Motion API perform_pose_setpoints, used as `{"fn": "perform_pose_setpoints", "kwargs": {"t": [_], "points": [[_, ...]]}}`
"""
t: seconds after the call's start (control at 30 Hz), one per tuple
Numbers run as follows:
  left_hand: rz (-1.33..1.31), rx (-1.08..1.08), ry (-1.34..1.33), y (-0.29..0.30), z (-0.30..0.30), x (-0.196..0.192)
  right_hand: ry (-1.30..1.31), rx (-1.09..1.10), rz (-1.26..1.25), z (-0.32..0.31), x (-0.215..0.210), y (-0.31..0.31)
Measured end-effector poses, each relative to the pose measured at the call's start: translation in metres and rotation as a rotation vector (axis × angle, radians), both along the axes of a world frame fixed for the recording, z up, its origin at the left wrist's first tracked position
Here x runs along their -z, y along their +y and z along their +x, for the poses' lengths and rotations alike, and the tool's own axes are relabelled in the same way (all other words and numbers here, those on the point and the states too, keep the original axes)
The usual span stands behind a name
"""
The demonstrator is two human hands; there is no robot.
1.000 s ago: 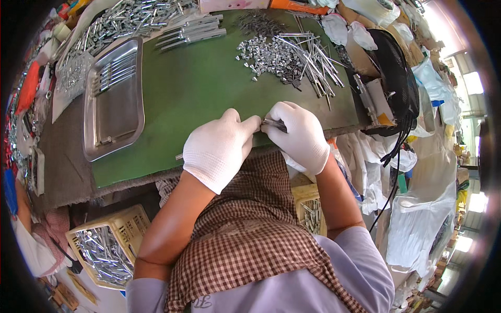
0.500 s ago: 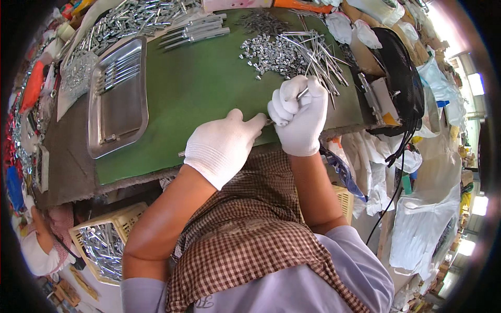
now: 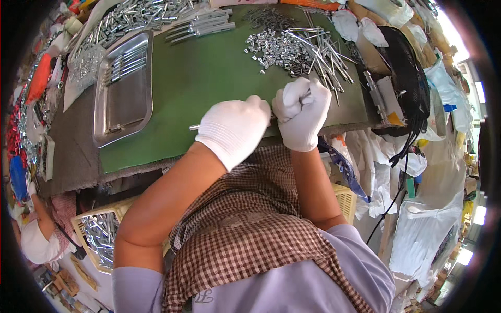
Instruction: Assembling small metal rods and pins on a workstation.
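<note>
My left hand [image 3: 235,128], in a white knit glove, is closed around a slim metal rod [image 3: 194,127] whose end pokes out behind the palm. Just right of it, nearly touching, my right hand [image 3: 303,116] in the same kind of glove is curled closed. What lies inside its fingers is hidden. Both hands hover over the near edge of the green mat [image 3: 193,88]. Beyond my right hand lie a heap of small metal sleeves [image 3: 274,48] and a loose bundle of long thin rods [image 3: 326,57].
At the left, a steel tray [image 3: 125,96] holds a row of finished-looking metal pieces [image 3: 125,65]. Thicker rods [image 3: 203,26] lie at the back, beside a pile of metal parts [image 3: 141,18]. Below the table stands a cream crate [image 3: 78,229] of metal parts. A person [image 3: 44,229] sits at far left.
My left hand has risen, and its fingers have closed up toward the right hand. More of the rod's end now shows behind it. The right hand stays almost in place.
</note>
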State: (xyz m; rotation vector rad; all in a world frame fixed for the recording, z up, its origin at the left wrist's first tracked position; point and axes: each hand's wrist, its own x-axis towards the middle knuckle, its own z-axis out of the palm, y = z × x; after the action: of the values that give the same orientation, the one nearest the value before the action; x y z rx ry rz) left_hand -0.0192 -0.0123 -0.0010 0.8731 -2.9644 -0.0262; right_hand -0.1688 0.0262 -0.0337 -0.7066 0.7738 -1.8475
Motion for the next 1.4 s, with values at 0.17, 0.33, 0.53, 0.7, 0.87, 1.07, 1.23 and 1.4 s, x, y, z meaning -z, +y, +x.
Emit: {"fn": "perform_pose_setpoints", "kwargs": {"t": [0.17,0.33,0.53,0.7,0.87,1.07,1.23,1.4], "points": [[0.115,-0.142,0.266,0.015,0.021,-0.006,0.536,0.178,0.327,0.005,-0.015,0.038],[0.423,0.057,0.519,0.02,0.0,0.0,0.894,0.273,0.279,-0.009,-0.012,0.069],[-0.103,-0.135,0.31,-0.098,-0.005,0.002,1.125,-0.052,0.853,-0.125,-0.024,0.209],[-0.208,-0.395,0.236,-0.178,-0.016,0.019,0.837,0.052,0.904,-0.122,-0.007,0.246],[-0.212,-0.316,0.195,-0.169,-0.014,0.03,0.997,-0.012,0.536,-0.098,-0.024,0.18],[0.093,-0.279,0.234,-0.119,0.015,0.005,0.665,-0.179,0.388,-0.055,-0.038,0.099],[0.092,0.053,0.131,-0.043,0.015,-0.016,0.532,-0.158,0.528,-0.01,-0.038,0.046],[0.081,0.148,0.171,-0.019,0.023,-0.024,0.44,-0.245,0.547,-0.008,-0.039,0.044]]}}
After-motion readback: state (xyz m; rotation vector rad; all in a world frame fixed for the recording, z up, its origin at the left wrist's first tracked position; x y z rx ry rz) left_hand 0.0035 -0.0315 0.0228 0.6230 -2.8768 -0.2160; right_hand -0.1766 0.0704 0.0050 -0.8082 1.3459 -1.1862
